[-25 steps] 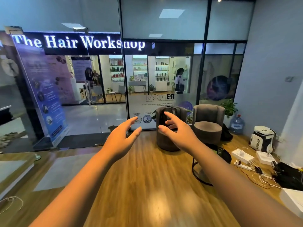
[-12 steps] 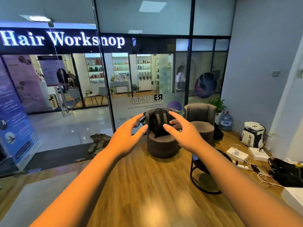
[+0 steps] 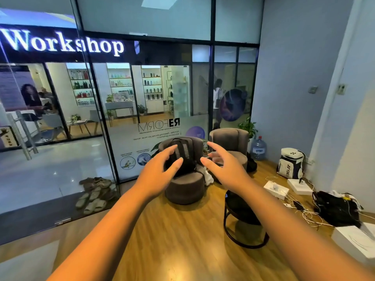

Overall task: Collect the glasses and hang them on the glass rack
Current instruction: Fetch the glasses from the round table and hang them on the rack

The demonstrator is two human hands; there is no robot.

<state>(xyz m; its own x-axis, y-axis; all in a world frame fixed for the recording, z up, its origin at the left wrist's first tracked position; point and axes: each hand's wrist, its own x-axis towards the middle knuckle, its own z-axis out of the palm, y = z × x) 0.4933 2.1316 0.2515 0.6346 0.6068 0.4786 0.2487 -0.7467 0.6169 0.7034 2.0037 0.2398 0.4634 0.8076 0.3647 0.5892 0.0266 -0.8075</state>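
Left hand [image 3: 157, 172] and right hand [image 3: 225, 169] outstretched, fingers spread, both empty

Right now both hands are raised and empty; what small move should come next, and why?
Probably turn the head to search: no glasses or rack show. The left hand and right hand hold nothing, open before the armchair with a backpack.

glasses: not in shot right now, so no telling where they lie
glass rack: out of shot too
left hand [image 3: 160, 171]: stretched out ahead, fingers spread and loosely bent, no glass in it
right hand [image 3: 225, 169]: out alongside, apart from the left, fingers spread, nothing held
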